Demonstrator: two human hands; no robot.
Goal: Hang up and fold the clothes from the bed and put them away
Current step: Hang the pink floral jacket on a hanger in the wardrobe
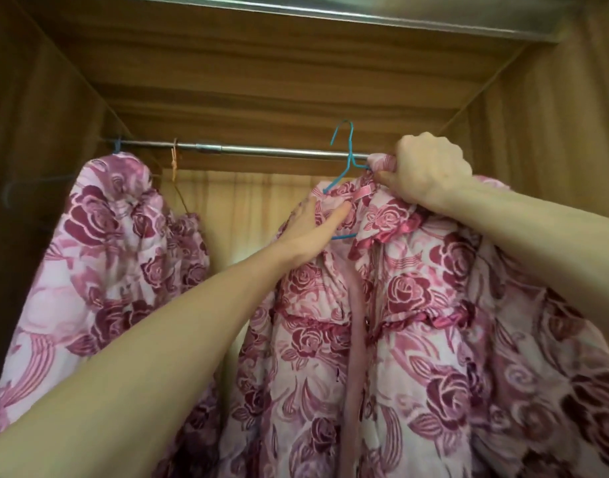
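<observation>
Room: while the blue hanger (346, 157) is raised with its hook level with the metal rail (261, 151) at 12 o'clock, bare rail is seen left of it, bounded by the wardrobe walls (555, 132).
Right hand (430, 174): clenched on the rose-print robe (399, 322) at its collar, 1 o'clock.
Left hand (313, 232): fingers are laid on the collar; grip cannot be told.
Surroundings: a matching garment (116, 243) is hung at 10 o'clock beside an orange hanger (174, 163).
</observation>
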